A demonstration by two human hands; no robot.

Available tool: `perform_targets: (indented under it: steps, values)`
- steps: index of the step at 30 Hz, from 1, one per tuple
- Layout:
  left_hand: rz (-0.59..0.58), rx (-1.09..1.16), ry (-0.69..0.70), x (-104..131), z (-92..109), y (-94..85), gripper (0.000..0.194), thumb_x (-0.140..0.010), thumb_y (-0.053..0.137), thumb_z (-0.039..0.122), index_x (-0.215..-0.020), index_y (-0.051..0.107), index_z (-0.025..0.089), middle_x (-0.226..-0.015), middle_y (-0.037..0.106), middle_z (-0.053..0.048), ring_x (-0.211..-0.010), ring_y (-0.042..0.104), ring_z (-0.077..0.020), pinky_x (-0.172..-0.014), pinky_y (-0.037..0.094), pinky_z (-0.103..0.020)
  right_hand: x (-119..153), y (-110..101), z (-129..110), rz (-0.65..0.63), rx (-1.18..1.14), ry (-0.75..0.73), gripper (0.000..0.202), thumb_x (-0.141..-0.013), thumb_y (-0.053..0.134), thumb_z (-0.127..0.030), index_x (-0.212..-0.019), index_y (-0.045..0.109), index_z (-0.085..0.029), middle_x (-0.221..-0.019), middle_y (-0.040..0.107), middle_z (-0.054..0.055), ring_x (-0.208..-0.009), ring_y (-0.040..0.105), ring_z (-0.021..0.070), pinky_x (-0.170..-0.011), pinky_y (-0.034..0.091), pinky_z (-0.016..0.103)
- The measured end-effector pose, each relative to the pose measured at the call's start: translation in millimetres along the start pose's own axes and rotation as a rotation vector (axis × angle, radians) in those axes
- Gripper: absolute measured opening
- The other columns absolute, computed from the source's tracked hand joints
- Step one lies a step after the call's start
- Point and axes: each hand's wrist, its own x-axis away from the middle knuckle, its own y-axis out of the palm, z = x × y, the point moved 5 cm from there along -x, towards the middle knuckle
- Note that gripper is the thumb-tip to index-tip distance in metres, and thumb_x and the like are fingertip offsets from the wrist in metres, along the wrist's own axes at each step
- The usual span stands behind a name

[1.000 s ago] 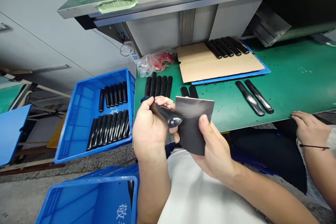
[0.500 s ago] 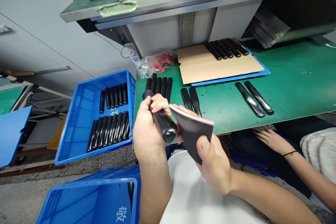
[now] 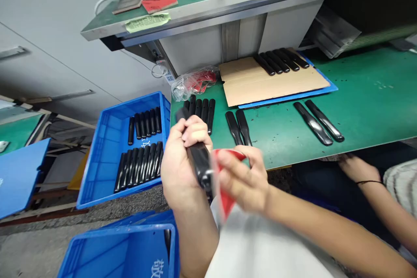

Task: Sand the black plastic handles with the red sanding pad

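My left hand [image 3: 182, 160] is wrapped round a black handle [image 3: 200, 163], its rounded end tilted down toward me. In my right hand [image 3: 246, 178] is a sanding pad [image 3: 228, 197], its red side turned to the fingers and its edge blurred by motion. The pad is right beside the handle's lower end; whether they touch I cannot tell. Several black handles [image 3: 204, 110] lie on the green table behind my left hand. Two more black handles [image 3: 237, 126] rest just beyond my right hand.
Several handles fill part of a blue crate [image 3: 97, 156] at left; another blue crate [image 3: 120, 234] stands nearer. Cardboard [image 3: 247, 82] bears several handles, beside a bag of red pads [image 3: 197, 82]. A shelf [image 3: 195, 13] overhangs the table. A co-worker's hand [image 3: 358, 169] is at right.
My right hand has turned the sanding pad from its dark face to its red side and moved it left against or near the handle's end. My left hand keeps its hold.
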Motion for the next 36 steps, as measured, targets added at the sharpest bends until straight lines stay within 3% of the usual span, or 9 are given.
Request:
perform_targets:
  steps: [4,9,16,19,21,23,26,31,36]
  values:
    - [-0.048,0.057,0.010,6.5,5.1,6.9,0.022,-0.105,0.035,0.023,-0.084,0.037,0.021,-0.061,0.030,0.010,-0.042,0.034,-0.0033,-0.041,0.036,-0.010,4.0,3.3,7.7,0.053,0.099,-0.006,0.055,-0.100,0.050,-0.014,-0.153,0.042,-0.026,-0.137,0.067,0.007,-0.103,0.058,0.0256,-0.084,0.048,0.042]
    - [-0.044,0.020,0.022,6.2,7.4,7.6,0.023,-0.106,0.033,0.023,-0.083,0.036,0.021,-0.062,0.031,0.009,-0.042,0.035,-0.0030,-0.041,0.037,-0.009,-5.5,-31.7,-9.1,0.261,0.061,-0.095,0.059,-0.096,0.052,-0.008,-0.153,0.043,-0.020,-0.138,0.065,0.013,-0.112,0.057,0.0319,-0.084,0.050,0.049]
    - [-0.047,-0.003,0.001,1.0,1.0,5.6,0.025,-0.107,0.033,0.024,-0.083,0.037,0.021,-0.061,0.031,0.010,-0.041,0.034,-0.0028,-0.041,0.036,-0.008,-51.8,-75.0,-54.8,0.348,-0.116,-0.186,0.054,-0.098,0.045,-0.006,-0.152,0.039,-0.010,-0.162,0.034,0.011,-0.131,0.054,0.0269,-0.092,0.052,0.048]
    - [-0.010,-0.053,0.014,6.7,-2.0,6.4,0.025,-0.107,0.031,0.025,-0.083,0.035,0.021,-0.060,0.030,0.010,-0.039,0.033,-0.0025,-0.039,0.033,-0.008,-52.1,-65.2,-62.9,0.348,-0.180,-0.247,0.054,-0.100,0.045,-0.011,-0.154,0.036,-0.011,-0.164,0.031,0.008,-0.127,0.056,0.0251,-0.097,0.051,0.047]
    - [-0.040,-0.072,0.030,16.5,1.1,10.9,0.025,-0.108,0.030,0.024,-0.084,0.035,0.022,-0.062,0.032,0.010,-0.040,0.035,-0.0029,-0.039,0.034,-0.009,-35.3,-43.7,-51.6,0.280,-0.103,-0.257,0.055,-0.100,0.049,-0.014,-0.154,0.039,-0.022,-0.158,0.044,0.002,-0.117,0.059,0.0240,-0.094,0.052,0.044]
    - [-0.164,-0.070,0.108,28.5,12.6,19.0,0.020,-0.107,0.032,0.024,-0.088,0.037,0.021,-0.067,0.039,0.008,-0.044,0.039,-0.0036,-0.042,0.038,-0.010,-10.7,-16.3,-22.3,0.100,0.072,-0.117,0.052,-0.103,0.047,-0.018,-0.152,0.043,-0.034,-0.143,0.062,-0.003,-0.111,0.058,0.0230,-0.089,0.051,0.040]
    - [-0.319,-0.135,0.286,38.8,33.5,21.4,0.013,-0.106,0.037,0.025,-0.094,0.039,0.021,-0.079,0.052,0.003,-0.049,0.045,-0.0034,-0.043,0.040,-0.010,23.2,-4.5,18.0,0.055,0.141,0.012,0.053,-0.102,0.047,-0.016,-0.153,0.041,-0.022,-0.139,0.064,0.014,-0.106,0.058,0.0273,-0.083,0.052,0.044]
    - [-0.194,-0.887,0.454,19.9,23.9,-15.9,0.012,-0.100,0.055,0.029,-0.101,0.047,0.021,-0.074,0.059,0.004,-0.049,0.051,-0.0054,-0.041,0.039,-0.012,19.2,-33.4,25.4,0.173,-0.091,0.095,0.059,-0.098,0.051,-0.016,-0.155,0.037,-0.020,-0.156,0.042,0.018,-0.128,0.052,0.0329,-0.099,0.049,0.052]
    - [-0.108,-1.626,0.522,21.0,-2.3,-57.4,0.027,-0.095,0.060,0.047,-0.093,0.056,0.020,-0.078,0.068,-0.001,-0.050,0.051,-0.0086,-0.047,0.042,-0.019,-4.6,-68.8,16.1,0.231,-0.286,0.161,0.056,-0.104,0.040,-0.046,-0.152,0.040,-0.017,-0.151,0.045,0.017,-0.136,0.049,0.0315,-0.105,0.050,0.047]
